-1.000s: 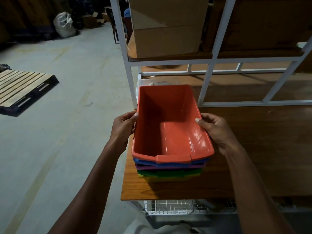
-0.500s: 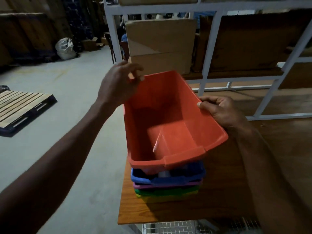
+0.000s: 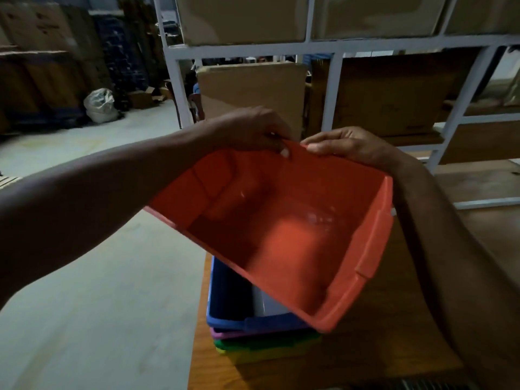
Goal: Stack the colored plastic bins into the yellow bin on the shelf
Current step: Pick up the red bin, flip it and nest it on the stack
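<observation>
An orange-red plastic bin [image 3: 284, 237] hangs tilted in the air above the stack, its open side turned toward me. My left hand [image 3: 253, 128] and my right hand [image 3: 346, 146] both pinch its far rim, close together. Below it on the wooden shelf [image 3: 380, 358] sits a nested stack: a blue bin [image 3: 230, 299] on top, a purple rim [image 3: 222, 333], a green bin [image 3: 253, 344], and the yellow bin [image 3: 261, 356] at the bottom. Something pale lies inside the blue bin, partly hidden by the orange bin.
A white metal rack frame [image 3: 329, 91] rises behind the shelf, with cardboard boxes [image 3: 250, 94] on its upper levels. The concrete floor [image 3: 98, 277] lies to the left. A white sack [image 3: 100, 105] and stacked cartons stand at the far left wall.
The orange bin has been lifted off the stack and tipped up. My left hand went from its left side to the far rim, and my right hand slid to the far rim too.
</observation>
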Demonstrator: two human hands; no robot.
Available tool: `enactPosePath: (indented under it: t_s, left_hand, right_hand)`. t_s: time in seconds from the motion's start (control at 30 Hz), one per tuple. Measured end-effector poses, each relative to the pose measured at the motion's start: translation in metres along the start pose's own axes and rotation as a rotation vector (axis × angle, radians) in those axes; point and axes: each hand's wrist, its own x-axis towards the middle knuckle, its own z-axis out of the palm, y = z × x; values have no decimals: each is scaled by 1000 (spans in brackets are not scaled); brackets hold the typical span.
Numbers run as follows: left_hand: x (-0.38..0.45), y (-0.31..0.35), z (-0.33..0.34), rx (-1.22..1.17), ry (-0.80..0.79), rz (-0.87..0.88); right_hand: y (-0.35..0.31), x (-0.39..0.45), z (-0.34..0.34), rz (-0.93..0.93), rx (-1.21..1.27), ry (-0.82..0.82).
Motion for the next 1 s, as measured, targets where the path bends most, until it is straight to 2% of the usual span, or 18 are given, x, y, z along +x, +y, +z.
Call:
enactPosePath:
  t_s: [0.1,0.17,0.27,0.4,0.47,0.57,0.7,0.83,1.0]
  left_hand:
    - [-8,1,-3,-16,-51,44]
    - [-22,-17,-2,-71,-6,-29]
    - [-49,-50,8,-212,67,-212]
    - [-84,-66,23,-518,152,-521]
    - [-98,-59,33,-652,197,-633]
    - [-112,-44,47,-743,281,-738]
    - [-131,-23,59,-796,418,-831]
    - [-144,-9,72,-893,522,-841]
    - [-156,5,91,-1031,530,-896]
  right_hand:
    - [3,-3,-16,-14,145,189]
    - [13,-7,-23,15,296,390]
    - [37,-19,-17,47,296,581]
    - [53,-40,18,85,401,525]
    - [51,-44,38,82,478,414]
    - [46,-41,59,45,411,259]
    - [47,-35,72,71,358,284]
    - [51,-32,79,114,323,261]
    - [62,-35,82,176,321,243]
